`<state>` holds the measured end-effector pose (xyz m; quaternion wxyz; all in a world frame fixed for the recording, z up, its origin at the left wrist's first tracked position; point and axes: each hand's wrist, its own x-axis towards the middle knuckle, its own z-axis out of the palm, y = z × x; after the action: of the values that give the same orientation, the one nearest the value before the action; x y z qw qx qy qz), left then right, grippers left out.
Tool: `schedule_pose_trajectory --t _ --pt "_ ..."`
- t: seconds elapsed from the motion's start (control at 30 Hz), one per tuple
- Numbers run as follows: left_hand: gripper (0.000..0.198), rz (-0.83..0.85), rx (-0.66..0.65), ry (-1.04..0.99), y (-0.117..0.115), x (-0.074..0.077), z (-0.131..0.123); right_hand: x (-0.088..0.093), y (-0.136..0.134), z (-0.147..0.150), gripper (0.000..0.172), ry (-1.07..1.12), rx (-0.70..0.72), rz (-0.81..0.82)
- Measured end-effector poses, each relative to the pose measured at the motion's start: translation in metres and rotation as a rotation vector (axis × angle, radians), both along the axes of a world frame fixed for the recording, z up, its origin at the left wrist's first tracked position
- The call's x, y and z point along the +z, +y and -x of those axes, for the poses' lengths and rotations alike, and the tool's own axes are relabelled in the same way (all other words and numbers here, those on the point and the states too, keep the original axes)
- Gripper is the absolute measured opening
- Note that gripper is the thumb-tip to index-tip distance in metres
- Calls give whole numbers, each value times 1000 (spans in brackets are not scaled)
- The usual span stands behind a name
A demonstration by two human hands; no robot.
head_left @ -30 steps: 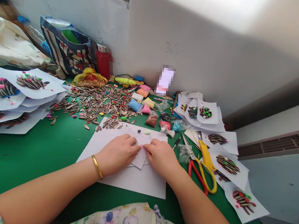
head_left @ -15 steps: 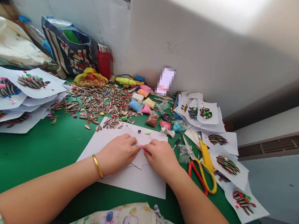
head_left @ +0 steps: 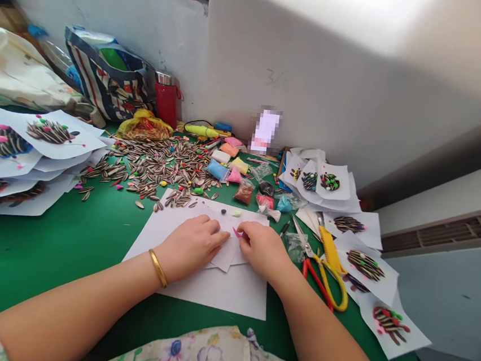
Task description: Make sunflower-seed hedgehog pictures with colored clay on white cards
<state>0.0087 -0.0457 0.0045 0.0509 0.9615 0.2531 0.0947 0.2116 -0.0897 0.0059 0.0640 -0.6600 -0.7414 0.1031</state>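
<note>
My left hand (head_left: pixel 191 246), with a gold bangle on the wrist, lies with fingers curled on a small white paper piece (head_left: pixel 225 253) and holds it flat. My right hand (head_left: pixel 261 249) pinches a tiny pink bit of clay (head_left: pixel 236 232) at its fingertips, just above that paper. Both rest on a larger white sheet (head_left: pixel 213 283) spread on the green table (head_left: pixel 47 241). A black dot and a pale green dot of clay sit on the sheet behind my fingers.
A heap of striped sunflower seeds (head_left: pixel 157 167) lies behind the sheet. Clay packets (head_left: pixel 225 165) sit beside it. Yellow and red scissors (head_left: pixel 327 271) lie to the right. Finished seed pictures on paper (head_left: pixel 27 143) are stacked left and right. A bag and red flask (head_left: pixel 166 98) stand by the wall.
My right hand has pulled a little to the right, away from the left fingertips, and the pink clay bit now shows between them. The left hand stays put.
</note>
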Motion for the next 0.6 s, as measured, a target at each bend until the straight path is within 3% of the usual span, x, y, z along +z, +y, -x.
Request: schedule_pose_trajectory --t 0.6 --pt "23 -63 26 25 -4 -7 -3 -3 0 -1 24 -24 52 -59"
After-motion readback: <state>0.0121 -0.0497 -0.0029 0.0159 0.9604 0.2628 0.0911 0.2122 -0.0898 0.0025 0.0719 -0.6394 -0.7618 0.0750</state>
